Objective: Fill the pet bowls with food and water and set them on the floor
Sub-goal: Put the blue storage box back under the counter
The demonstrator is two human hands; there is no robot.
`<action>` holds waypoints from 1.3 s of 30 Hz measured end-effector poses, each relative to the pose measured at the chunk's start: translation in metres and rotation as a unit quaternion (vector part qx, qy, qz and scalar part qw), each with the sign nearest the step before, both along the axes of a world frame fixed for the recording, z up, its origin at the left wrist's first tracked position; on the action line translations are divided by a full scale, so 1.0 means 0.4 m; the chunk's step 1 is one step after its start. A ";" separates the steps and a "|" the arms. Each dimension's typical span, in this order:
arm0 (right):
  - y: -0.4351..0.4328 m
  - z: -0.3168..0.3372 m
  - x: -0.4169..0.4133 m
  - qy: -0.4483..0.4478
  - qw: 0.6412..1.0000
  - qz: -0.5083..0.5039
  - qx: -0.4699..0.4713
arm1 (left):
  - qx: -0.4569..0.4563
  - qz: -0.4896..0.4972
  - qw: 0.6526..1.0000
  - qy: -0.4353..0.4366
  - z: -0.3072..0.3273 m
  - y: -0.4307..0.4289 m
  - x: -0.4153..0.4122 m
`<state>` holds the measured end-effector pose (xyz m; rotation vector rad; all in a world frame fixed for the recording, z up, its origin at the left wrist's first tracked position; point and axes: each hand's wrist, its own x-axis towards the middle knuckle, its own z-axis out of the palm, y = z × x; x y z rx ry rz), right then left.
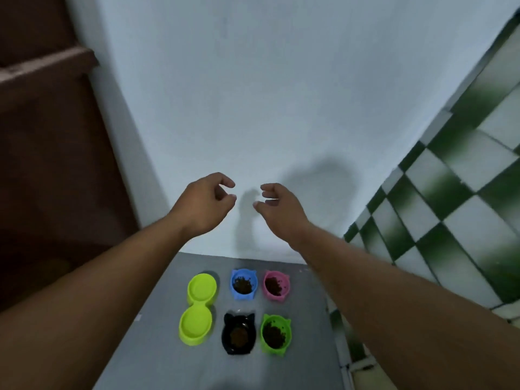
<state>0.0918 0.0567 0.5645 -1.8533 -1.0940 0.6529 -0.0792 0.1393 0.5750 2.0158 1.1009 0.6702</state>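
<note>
Above a grey mat, the left hand and right hand hang close together, fingers loosely curled, both released and holding nothing. On the mat's near row stand a lime double bowl, a black bowl and a green bowl; behind them sit a blue bowl and a pink bowl. The four single bowls hold brown kibble. A pale wall rises beyond, checkered tiles at right.

I see four upright cat-eared bowls of brown kibble on a grey mat: blue bowl, pink bowl, black bowl, green bowl. The lime double bowl sits just left.
</note>
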 end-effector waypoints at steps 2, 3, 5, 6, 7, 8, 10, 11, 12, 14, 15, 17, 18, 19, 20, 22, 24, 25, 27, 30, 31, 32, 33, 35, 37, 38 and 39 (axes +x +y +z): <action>-0.044 0.115 0.005 -0.009 1.000 -0.002 0.005 | -0.005 -0.003 1.000 0.001 0.118 -0.037 0.004; -0.067 0.165 0.009 -0.010 1.000 -0.004 0.006 | -0.008 -0.004 1.000 0.001 0.171 -0.058 0.004; -0.111 0.261 0.013 -0.004 1.000 -0.006 0.017 | -0.008 0.003 1.000 -0.004 0.264 -0.102 0.004; -0.131 0.307 0.013 0.002 1.000 -0.004 0.019 | -0.008 0.010 1.000 -0.008 0.305 -0.124 0.005; -0.152 0.348 0.013 0.008 1.000 -0.001 0.017 | -0.011 0.016 1.000 -0.012 0.342 -0.149 0.008; -0.172 0.384 0.014 0.015 1.000 -0.004 0.016 | -0.013 0.019 1.000 -0.014 0.375 -0.174 0.014; -0.220 0.446 0.017 0.024 0.999 -0.013 0.021 | -0.012 0.006 1.000 -0.016 0.438 -0.224 0.030; -0.246 0.471 0.018 0.027 0.999 -0.019 0.027 | -0.011 -0.004 1.000 -0.018 0.467 -0.247 0.037; -0.272 0.492 0.018 0.027 0.999 -0.027 0.030 | -0.008 -0.015 1.000 -0.019 0.493 -0.270 0.043; -0.329 0.534 0.013 0.025 0.999 -0.037 0.027 | -0.002 -0.034 0.999 -0.019 0.535 -0.317 0.048; -0.359 0.554 0.008 0.020 0.999 -0.039 0.027 | 0.000 -0.046 0.999 -0.020 0.550 -0.341 0.046; -0.420 0.599 -0.006 0.004 0.998 -0.050 0.035 | 0.001 -0.074 0.997 -0.021 0.573 -0.391 0.033; -0.453 0.620 -0.015 -0.002 0.997 -0.061 0.043 | 0.000 -0.091 0.996 -0.022 0.580 -0.419 0.023; -0.489 0.639 -0.026 -0.001 0.996 -0.075 0.051 | -0.001 -0.107 0.994 -0.025 0.584 -0.448 0.011; -0.524 0.657 -0.040 0.003 0.994 -0.088 0.059 | -0.003 -0.120 0.992 -0.030 0.587 -0.476 -0.006; -0.592 0.689 -0.075 -0.004 0.992 -0.108 0.071 | 0.000 -0.139 0.990 -0.033 0.592 -0.530 -0.049; -0.655 0.712 -0.119 -0.024 0.990 -0.116 0.072 | 0.003 -0.156 0.987 -0.023 0.599 -0.579 -0.100; -0.685 0.718 -0.144 -0.031 0.990 -0.121 0.072 | 0.005 -0.164 0.986 -0.016 0.603 -0.602 -0.126; -0.746 0.722 -0.198 -0.043 0.988 -0.129 0.073 | 0.016 -0.173 0.985 -0.006 0.614 -0.648 -0.176; -0.829 0.725 -0.275 -0.070 0.986 -0.135 0.073 | 0.029 -0.190 0.981 0.002 0.639 -0.719 -0.243; -0.852 0.725 -0.298 -0.068 0.985 -0.137 0.075 | 0.032 -0.194 0.980 0.004 0.648 -0.740 -0.264; -0.875 0.724 -0.322 -0.061 0.985 -0.139 0.077 | 0.033 -0.196 0.980 0.005 0.655 -0.758 -0.285; -0.896 0.724 -0.344 -0.056 0.985 -0.140 0.078 | 0.034 -0.196 0.980 0.007 0.660 -0.774 -0.304; -0.935 0.726 -0.388 -0.059 0.986 -0.137 0.076 | 0.044 -0.196 0.979 0.017 0.673 -0.801 -0.341; -0.974 0.728 -0.424 -0.066 0.986 -0.130 0.078 | 0.057 -0.196 0.979 0.024 0.682 -0.832 -0.369; -0.993 0.729 -0.438 -0.068 0.986 -0.130 0.079 | 0.060 -0.198 0.978 0.025 0.683 -0.850 -0.378; -1.015 0.729 -0.447 -0.067 0.986 -0.132 0.081 | 0.060 -0.202 0.977 0.024 0.685 -0.871 -0.384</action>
